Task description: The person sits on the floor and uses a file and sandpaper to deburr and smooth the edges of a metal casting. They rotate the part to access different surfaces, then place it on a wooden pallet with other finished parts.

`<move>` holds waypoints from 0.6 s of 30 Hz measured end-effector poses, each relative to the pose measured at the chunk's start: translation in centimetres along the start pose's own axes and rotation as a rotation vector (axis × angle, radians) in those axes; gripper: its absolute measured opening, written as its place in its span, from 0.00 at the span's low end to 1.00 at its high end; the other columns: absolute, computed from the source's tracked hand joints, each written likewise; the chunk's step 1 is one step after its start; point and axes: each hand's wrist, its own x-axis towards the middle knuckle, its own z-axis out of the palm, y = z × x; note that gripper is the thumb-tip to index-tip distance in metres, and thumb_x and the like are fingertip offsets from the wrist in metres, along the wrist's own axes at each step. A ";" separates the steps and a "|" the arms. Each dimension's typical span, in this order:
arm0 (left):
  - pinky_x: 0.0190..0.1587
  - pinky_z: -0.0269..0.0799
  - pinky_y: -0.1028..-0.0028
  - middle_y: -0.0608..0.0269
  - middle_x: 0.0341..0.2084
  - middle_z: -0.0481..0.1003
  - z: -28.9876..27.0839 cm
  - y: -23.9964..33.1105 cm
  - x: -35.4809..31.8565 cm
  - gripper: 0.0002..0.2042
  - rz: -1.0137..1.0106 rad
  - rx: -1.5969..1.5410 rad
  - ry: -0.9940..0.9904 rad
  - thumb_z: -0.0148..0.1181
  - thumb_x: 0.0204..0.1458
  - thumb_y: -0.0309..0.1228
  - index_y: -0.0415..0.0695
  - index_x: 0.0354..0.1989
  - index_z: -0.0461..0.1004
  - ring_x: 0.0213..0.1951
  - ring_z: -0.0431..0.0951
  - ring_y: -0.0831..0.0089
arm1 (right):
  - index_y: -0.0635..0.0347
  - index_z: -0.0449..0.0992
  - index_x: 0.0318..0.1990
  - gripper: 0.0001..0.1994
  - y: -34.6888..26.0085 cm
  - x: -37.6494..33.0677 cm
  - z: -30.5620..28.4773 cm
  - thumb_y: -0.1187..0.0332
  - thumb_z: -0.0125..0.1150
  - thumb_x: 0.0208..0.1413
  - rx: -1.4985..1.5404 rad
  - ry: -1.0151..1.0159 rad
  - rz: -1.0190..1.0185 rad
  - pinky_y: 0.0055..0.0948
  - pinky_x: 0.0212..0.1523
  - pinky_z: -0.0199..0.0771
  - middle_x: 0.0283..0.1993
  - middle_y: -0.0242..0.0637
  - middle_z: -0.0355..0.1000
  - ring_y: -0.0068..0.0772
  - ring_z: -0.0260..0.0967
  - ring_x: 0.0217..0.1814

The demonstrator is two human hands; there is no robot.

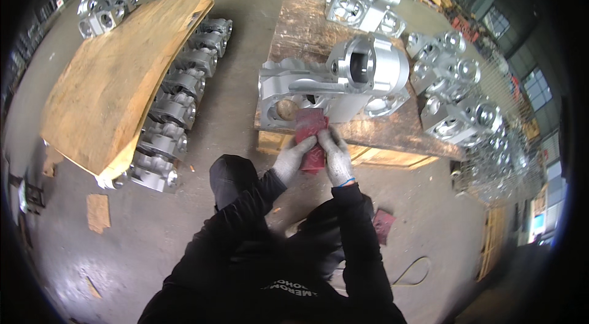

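My left hand, in a whitish knit glove, is closed on the left edge of a maroon sheet of sandpaper. My right hand, gloved the same way, pinches its right edge. The sheet looks creased or folded, and its far end reaches the near face of a large silver metal casting; whether they touch I cannot tell. This casting has round bores and a thick cylinder at its right end. It lies on a worn wooden table.
Another casting sits farther back on the table. Several castings fill the right side by a wire mesh crate. At left, a plywood sheet lies over rows of castings. A maroon sheet rests on the floor near my leg.
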 end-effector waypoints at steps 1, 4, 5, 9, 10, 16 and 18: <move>0.53 0.79 0.68 0.57 0.52 0.79 -0.2 0.4 0.7 0.25 0.031 0.053 0.045 0.67 0.62 0.35 0.37 0.64 0.69 0.50 0.81 0.68 | 0.72 0.69 0.67 0.27 -1.6 0.7 -0.8 0.63 0.64 0.69 -0.331 0.162 -0.384 0.35 0.69 0.67 0.66 0.46 0.72 0.36 0.67 0.68; 0.48 0.82 0.67 0.58 0.48 0.80 0.0 2.6 1.8 0.24 0.120 0.076 0.088 0.68 0.59 0.30 0.38 0.62 0.71 0.46 0.83 0.68 | 0.69 0.65 0.69 0.29 -10.6 2.9 -5.6 0.54 0.55 0.72 -0.401 0.925 -0.757 0.39 0.71 0.64 0.70 0.51 0.67 0.41 0.66 0.70; 0.48 0.82 0.66 0.58 0.47 0.80 0.2 3.4 2.0 0.23 0.060 0.087 0.160 0.68 0.59 0.29 0.38 0.62 0.71 0.46 0.83 0.68 | 0.69 0.66 0.69 0.28 -13.1 4.3 -6.2 0.55 0.53 0.73 -0.177 0.771 -0.838 0.38 0.70 0.64 0.70 0.49 0.67 0.40 0.67 0.68; 0.48 0.80 0.69 0.62 0.46 0.80 1.2 6.0 2.1 0.19 0.234 -0.090 0.031 0.65 0.59 0.26 0.41 0.59 0.73 0.45 0.81 0.70 | 0.69 0.67 0.70 0.34 -18.2 8.1 -5.5 0.45 0.49 0.72 -0.567 0.439 -0.536 0.36 0.71 0.64 0.74 0.55 0.64 0.47 0.62 0.75; 0.48 0.80 0.69 0.61 0.46 0.80 1.1 6.7 2.1 0.19 0.239 -0.093 0.006 0.65 0.59 0.25 0.41 0.59 0.73 0.44 0.81 0.70 | 0.69 0.68 0.69 0.34 -18.7 8.1 -5.0 0.44 0.49 0.72 -0.547 0.487 -0.525 0.37 0.70 0.65 0.72 0.56 0.67 0.48 0.65 0.73; 0.43 0.82 0.70 0.61 0.43 0.80 2.5 8.6 3.5 0.18 0.342 -0.088 0.092 0.65 0.57 0.21 0.41 0.56 0.73 0.40 0.82 0.70 | 0.71 0.76 0.60 0.32 -17.4 6.2 -1.0 0.45 0.47 0.73 -0.379 0.613 -0.640 0.41 0.60 0.73 0.54 0.58 0.79 0.53 0.78 0.56; 0.45 0.81 0.71 0.60 0.43 0.80 4.1 8.0 4.0 0.18 0.443 0.042 0.049 0.65 0.56 0.19 0.39 0.56 0.73 0.41 0.82 0.71 | 0.71 0.77 0.59 0.30 -16.9 6.3 -0.1 0.47 0.48 0.73 -0.519 0.740 -0.697 0.41 0.58 0.73 0.53 0.58 0.79 0.52 0.78 0.55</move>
